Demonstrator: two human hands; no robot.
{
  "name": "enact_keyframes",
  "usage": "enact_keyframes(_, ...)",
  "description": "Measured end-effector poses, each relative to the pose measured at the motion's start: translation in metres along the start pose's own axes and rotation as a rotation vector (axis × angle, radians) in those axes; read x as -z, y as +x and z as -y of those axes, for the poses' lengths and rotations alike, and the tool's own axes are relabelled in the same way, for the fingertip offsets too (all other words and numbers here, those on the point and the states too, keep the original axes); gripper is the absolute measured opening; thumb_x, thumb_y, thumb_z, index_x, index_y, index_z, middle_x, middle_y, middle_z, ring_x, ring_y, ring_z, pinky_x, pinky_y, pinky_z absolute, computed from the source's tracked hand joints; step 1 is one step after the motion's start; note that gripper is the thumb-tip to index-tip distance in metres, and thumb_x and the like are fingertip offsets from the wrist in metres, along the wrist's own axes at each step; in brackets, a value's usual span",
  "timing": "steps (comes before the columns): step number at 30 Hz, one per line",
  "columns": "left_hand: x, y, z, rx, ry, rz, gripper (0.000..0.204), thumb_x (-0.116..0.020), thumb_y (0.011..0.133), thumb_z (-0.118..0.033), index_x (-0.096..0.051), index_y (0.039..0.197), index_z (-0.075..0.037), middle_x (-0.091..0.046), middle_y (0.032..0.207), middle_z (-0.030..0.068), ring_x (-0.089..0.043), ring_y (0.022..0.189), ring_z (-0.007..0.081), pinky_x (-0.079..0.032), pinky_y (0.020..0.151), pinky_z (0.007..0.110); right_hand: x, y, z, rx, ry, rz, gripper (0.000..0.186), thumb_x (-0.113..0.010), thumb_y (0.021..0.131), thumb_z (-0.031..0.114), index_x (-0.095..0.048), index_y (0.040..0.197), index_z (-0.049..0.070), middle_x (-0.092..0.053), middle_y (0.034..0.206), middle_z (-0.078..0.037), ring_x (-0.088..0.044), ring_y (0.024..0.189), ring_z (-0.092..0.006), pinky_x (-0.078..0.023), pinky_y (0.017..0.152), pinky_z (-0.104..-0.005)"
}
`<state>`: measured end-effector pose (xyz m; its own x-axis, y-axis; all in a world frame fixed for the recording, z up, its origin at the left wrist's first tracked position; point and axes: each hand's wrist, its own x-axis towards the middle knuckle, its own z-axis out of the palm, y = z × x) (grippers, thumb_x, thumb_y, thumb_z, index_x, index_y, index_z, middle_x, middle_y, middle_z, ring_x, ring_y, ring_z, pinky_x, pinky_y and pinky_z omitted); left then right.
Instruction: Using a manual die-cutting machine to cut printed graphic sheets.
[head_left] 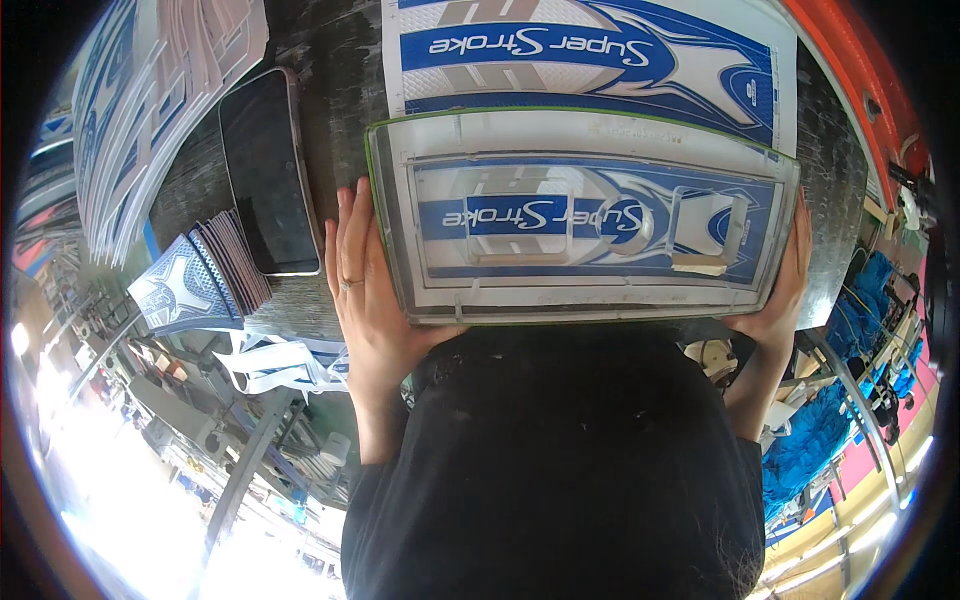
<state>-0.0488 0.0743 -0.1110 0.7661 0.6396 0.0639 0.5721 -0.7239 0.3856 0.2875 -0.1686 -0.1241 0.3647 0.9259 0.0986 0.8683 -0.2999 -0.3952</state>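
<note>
Head view: single fisheye picture looking down on a dark worktable [330, 60], with the person's dark-sleeved forearms entering from the lower edge.
Template: a clear plastic frame [585, 215] with a green-tinted rim lies flat on the table, just in front of the person's body.
Sheet under template: a blue-and-white printed sheet [590, 215] shows through the frame's window and looks squared to its edges.
Progress: the frame is already seated over the sheet; no cutting, peeling or lifting shows, so the work on this sheet appears to lie ahead.
Left hand: the left hand [370, 290] lies flat along the frame's left edge, fingers [350, 225] straight and close together, palm at the near left corner.
Right hand: the right hand [785, 295] wraps the frame's right edge; its fingertips are partly hidden by the rim, so the exact grip cannot be told.
Hold: both hands brace the frame from its two short sides, neither closed on a tool.
Second sheet: a matching printed sheet [600, 50] lies just beyond the frame.
Phone: a dark phone [268, 170] rests left of the frame, near the left hand.
Stacks: a fanned pile of small printed pieces [200, 280] and a larger pile of sheets [150, 90] sit further left.
</note>
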Motion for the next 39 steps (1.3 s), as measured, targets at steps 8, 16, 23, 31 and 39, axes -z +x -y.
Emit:
enact_keyframes(8,0.000,-0.001,0.000,0.005,-0.022,-0.007,0.114,-0.079,0.059,-0.058,-0.035,0.139,0.010,-0.032,0.149,0.0244,-0.027,0.140,0.0433,-0.022,0.113,0.056,-0.001,-0.002,-0.002,-0.003,-0.001,0.010,0.129,-0.063,0.051,0.084,-0.042,0.136,-0.010,-0.031,0.148,-0.031,-0.030,0.139,-0.0447,-0.018,0.114,-0.0537)
enact_keyframes(16,0.000,0.002,-0.002,0.010,-0.049,-0.011,0.114,-0.082,0.055,-0.053,-0.035,0.139,0.008,-0.032,0.149,0.0236,-0.025,0.141,0.0433,-0.021,0.113,0.055,0.004,0.000,0.000,0.010,0.036,-0.009,0.126,-0.066,0.052,0.080,-0.042,0.137,-0.010,-0.030,0.149,-0.030,-0.028,0.140,-0.0444,-0.019,0.113,-0.0542)
enact_keyframes(23,-0.001,-0.002,0.002,-0.030,-0.001,-0.064,0.107,-0.076,0.064,-0.063,-0.041,0.135,0.008,-0.034,0.147,0.0254,-0.026,0.138,0.0490,-0.024,0.110,0.062,0.002,0.009,0.008,-0.065,0.015,0.028,0.131,-0.063,0.053,0.085,-0.038,0.139,-0.011,-0.030,0.149,-0.029,-0.028,0.140,-0.0430,-0.018,0.114,-0.0505)
enact_keyframes(31,-0.007,-0.002,0.007,-0.116,0.052,-0.100,0.100,-0.069,0.074,-0.063,-0.033,0.142,0.001,-0.034,0.147,0.0278,-0.027,0.137,0.0501,-0.025,0.111,0.063,0.014,0.011,0.016,-0.006,0.046,-0.002,0.125,-0.080,0.048,0.066,-0.037,0.140,-0.006,-0.032,0.150,-0.022,-0.031,0.140,-0.0392,-0.023,0.113,-0.0549)
enact_keyframes(39,-0.010,-0.003,0.011,-0.106,0.057,-0.092,0.102,-0.062,0.075,-0.071,-0.030,0.145,-0.005,-0.031,0.148,0.0278,-0.027,0.138,0.0492,-0.025,0.110,0.065,0.016,0.010,0.015,0.005,0.069,0.009,0.130,-0.078,0.046,0.070,-0.036,0.139,-0.010,-0.031,0.151,-0.022,-0.030,0.140,-0.0386,-0.024,0.113,-0.0544)
